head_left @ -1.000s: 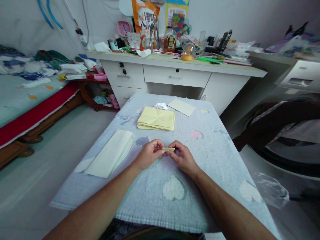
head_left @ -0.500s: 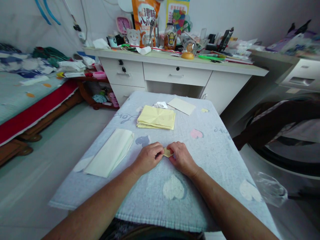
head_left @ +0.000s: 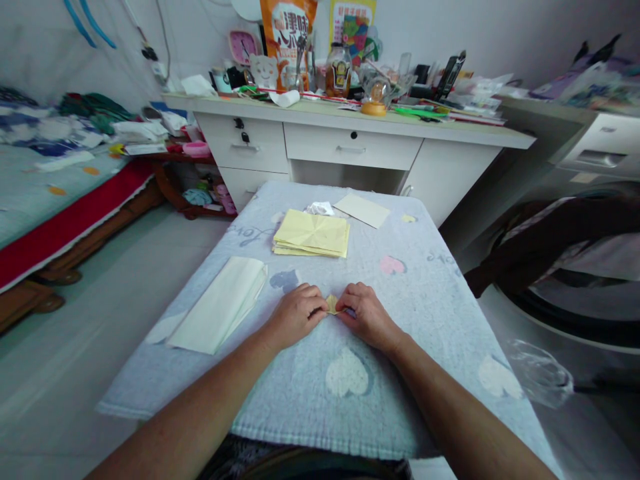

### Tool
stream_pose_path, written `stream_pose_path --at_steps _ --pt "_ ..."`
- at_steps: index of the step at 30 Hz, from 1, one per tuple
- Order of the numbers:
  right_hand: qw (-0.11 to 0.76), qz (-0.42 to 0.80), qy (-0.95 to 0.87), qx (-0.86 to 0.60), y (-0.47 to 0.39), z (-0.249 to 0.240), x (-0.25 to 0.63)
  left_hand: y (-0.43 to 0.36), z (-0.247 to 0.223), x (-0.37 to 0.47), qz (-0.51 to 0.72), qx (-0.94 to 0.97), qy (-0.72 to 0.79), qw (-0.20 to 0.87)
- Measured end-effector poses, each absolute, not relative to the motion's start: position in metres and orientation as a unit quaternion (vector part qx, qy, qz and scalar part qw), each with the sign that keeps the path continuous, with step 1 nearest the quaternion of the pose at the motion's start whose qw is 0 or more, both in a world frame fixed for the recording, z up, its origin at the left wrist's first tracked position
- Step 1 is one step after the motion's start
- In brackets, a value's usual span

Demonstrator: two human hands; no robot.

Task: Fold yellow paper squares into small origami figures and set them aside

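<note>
Between my hands, over the middle of the cloth-covered table [head_left: 425,373], is a small folded piece of yellow paper [head_left: 332,305]. My left hand [head_left: 299,313] pinches its left side, and my right hand [head_left: 365,313] pinches the right side. The fingers hide most of its edges. Just beyond lies a stack of yellow paper [head_left: 313,233] with creases on the top sheet. To the left of my left hand rests a folded pale sheet [head_left: 220,307].
Behind the yellow stack lie a crumpled white wrapper [head_left: 320,209] and a pale card [head_left: 362,210]. A cluttered white desk [head_left: 350,148] stands past the table's far edge. A bed [head_left: 60,193] is on the left, a washing machine [head_left: 595,160] on the right.
The small yellow paper now shows a more pointed shape between my fingertips. My right hand's fingers have shifted slightly on its right side. The view has tilted a little.
</note>
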State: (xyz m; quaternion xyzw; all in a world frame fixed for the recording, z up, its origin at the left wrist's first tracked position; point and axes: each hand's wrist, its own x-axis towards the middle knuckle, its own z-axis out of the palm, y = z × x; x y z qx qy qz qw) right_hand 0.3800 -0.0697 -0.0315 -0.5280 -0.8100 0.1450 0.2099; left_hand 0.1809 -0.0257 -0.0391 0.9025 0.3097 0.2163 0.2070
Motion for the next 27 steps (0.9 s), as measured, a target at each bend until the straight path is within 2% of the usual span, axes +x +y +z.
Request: stream_pose_path --at_steps 6,27 --pt "0.231 0.191 -0.783 -0.545 -0.0668 -0.0324 0.3838 -0.0236 -0.0375 0.1825 0.219 0.882 0.346 0.232" --pt "0.203 0.191 -0.767 -0.577 -0.0652 -0.0309 0.3878 -0.0222 -0.0380 0.1839 0.214 0.876 0.360 0.240"
